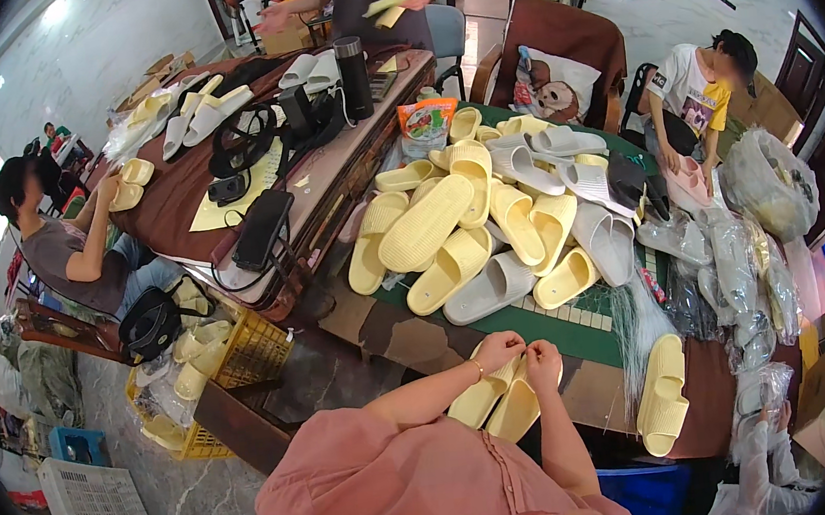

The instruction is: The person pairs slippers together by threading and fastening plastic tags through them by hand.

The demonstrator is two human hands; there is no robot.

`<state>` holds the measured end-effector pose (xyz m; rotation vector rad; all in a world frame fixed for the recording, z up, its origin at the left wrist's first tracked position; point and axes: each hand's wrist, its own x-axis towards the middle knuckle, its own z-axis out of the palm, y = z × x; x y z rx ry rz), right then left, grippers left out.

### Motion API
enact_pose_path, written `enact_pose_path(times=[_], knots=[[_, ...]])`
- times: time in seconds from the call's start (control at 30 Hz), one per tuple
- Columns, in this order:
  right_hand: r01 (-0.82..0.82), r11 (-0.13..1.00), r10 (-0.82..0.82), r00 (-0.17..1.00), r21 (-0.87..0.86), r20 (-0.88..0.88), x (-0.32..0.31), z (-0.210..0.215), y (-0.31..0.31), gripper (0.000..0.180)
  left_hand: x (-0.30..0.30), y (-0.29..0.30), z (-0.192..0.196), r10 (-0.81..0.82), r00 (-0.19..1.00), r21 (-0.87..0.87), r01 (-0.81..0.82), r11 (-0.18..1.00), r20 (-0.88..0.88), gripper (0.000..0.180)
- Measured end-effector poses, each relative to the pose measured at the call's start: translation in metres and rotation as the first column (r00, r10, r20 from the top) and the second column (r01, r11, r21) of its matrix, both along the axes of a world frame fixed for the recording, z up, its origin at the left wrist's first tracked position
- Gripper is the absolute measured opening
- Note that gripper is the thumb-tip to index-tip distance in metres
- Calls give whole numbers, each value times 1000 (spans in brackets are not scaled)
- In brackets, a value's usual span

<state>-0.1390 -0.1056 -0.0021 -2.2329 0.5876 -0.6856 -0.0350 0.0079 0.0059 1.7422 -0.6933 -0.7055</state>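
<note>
Nearest the camera is the person's pink sleeve (376, 483), from which both bare forearms rise toward the near edge of the table (421, 342). The left hand (498, 347) and the right hand (543, 357) meet there, almost touching, each with fingers curled shut on the far ends of a pair of yellow slippers (498, 401) held side by side. The pair's long axis runs from the hands at the far right down to the near left, so the free ends hang toward the person's lap, and both hands pinch at the same upper end (the right slightly nearer the camera, the left a touch farther and to the left). Whether a tie or strand passes between the fingertips cannot be told. Just right of the right hand lies a bundle of thin pale strands (634, 335), nearer to that hand than to the left. Farther right, a second yellow pair (664, 394) rests at the table's near edge. Beyond the hands, a heap of yellow and grey slippers (489, 219) covers the green tabletop, well apart from them.
</note>
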Motion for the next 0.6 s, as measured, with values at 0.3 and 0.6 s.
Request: enact_pose_path(times=[0.3, 0.6], knots=[[4, 998, -2, 999, -56, 34, 1, 3, 3, 5, -4, -1, -1, 9, 999, 1, -9, 1000, 42, 18], [-22, 996, 23, 1000, -81, 8, 3, 2, 1, 4, -2, -2, 1, -11, 997, 53, 7, 999, 72, 16]])
